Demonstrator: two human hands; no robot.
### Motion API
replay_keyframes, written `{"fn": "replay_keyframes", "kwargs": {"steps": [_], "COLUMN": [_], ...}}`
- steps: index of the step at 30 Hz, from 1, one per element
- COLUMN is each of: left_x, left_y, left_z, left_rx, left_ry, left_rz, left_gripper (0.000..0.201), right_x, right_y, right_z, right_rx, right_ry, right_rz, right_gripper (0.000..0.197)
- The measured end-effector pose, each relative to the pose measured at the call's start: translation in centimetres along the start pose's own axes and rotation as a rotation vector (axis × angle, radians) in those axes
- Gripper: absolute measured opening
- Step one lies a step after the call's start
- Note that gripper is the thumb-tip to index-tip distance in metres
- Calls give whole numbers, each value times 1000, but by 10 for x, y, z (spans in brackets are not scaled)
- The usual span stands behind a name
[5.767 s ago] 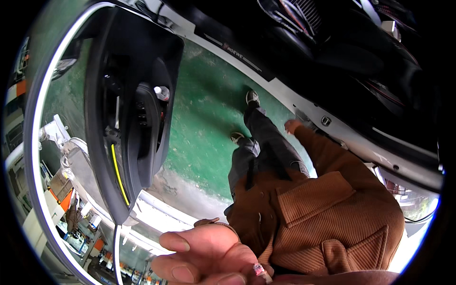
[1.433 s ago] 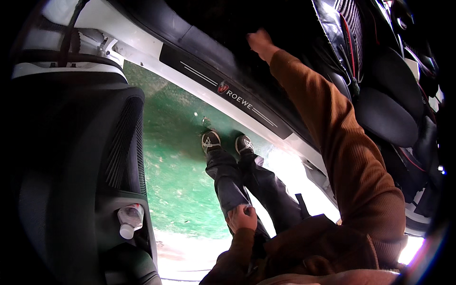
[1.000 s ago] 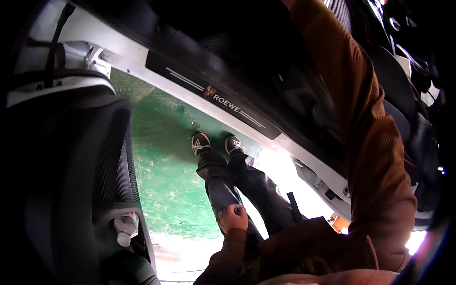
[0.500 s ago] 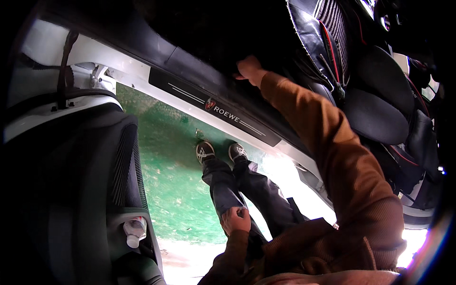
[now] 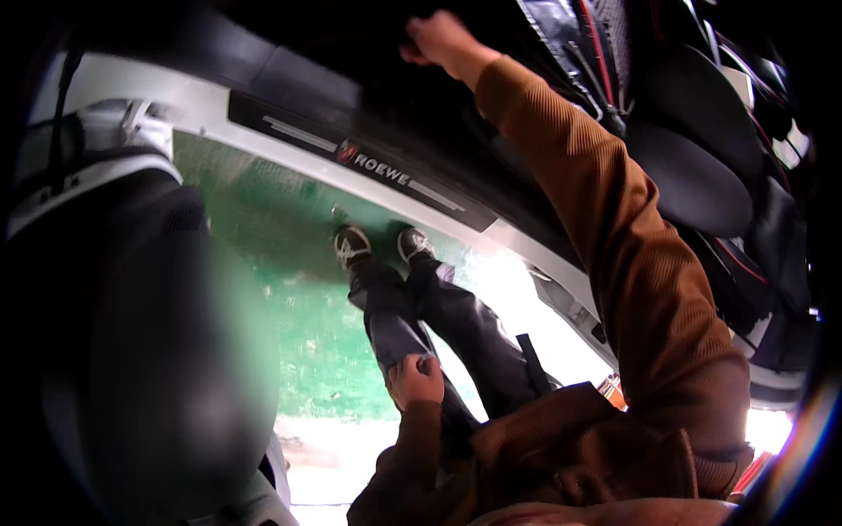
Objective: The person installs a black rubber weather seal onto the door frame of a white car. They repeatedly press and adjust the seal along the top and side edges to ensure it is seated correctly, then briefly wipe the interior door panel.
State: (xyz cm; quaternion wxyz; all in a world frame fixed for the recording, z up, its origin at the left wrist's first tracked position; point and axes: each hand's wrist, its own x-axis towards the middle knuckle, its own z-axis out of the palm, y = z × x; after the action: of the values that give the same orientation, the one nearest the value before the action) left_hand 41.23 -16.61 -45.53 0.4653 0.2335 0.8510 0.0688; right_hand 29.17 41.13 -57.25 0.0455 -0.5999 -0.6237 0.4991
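Note:
My right hand (image 5: pixel 441 42) reaches into the dark car interior, past the door sill. Its fingers are curled and slightly blurred, and what they hold, if anything, is lost in the dark. My left hand (image 5: pixel 415 380) is closed in front of my dark trousers (image 5: pixel 395 320), near one leg. Whether something small lies in its curled fingers is hidden. Between my feet and the interior runs the white door sill (image 5: pixel 307 167) with a black scuff plate (image 5: pixel 289 130).
An open car door (image 5: pixel 175 351) with a dark inner panel fills the left side. Black seats (image 5: pixel 693 184) with red piping stand at the right. My dark shoes (image 5: pixel 353 245) rest on the green floor (image 5: pixel 307 316) outside the sill.
My right hand has moved farther into the interior, upward in the picture. My left hand stays closed by my leg. The view has shifted, and the bottle in the door pocket is out of sight.

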Motion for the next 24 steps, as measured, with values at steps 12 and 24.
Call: {"fn": "replay_keyframes", "kwargs": {"steps": [12,24], "left_x": [-16,-110], "left_y": [9,-53], "left_z": [2,-112], "left_rx": [-136,-620], "left_ry": [96,903], "left_rz": [-180,-84], "left_gripper": [24,31], "right_x": [-190,-314], "right_y": [171,254], "right_z": [-1,-169], "right_rx": [-461,-714], "right_ry": [-71,-335], "right_rz": [-286,-324], "right_gripper": [39,18]}}
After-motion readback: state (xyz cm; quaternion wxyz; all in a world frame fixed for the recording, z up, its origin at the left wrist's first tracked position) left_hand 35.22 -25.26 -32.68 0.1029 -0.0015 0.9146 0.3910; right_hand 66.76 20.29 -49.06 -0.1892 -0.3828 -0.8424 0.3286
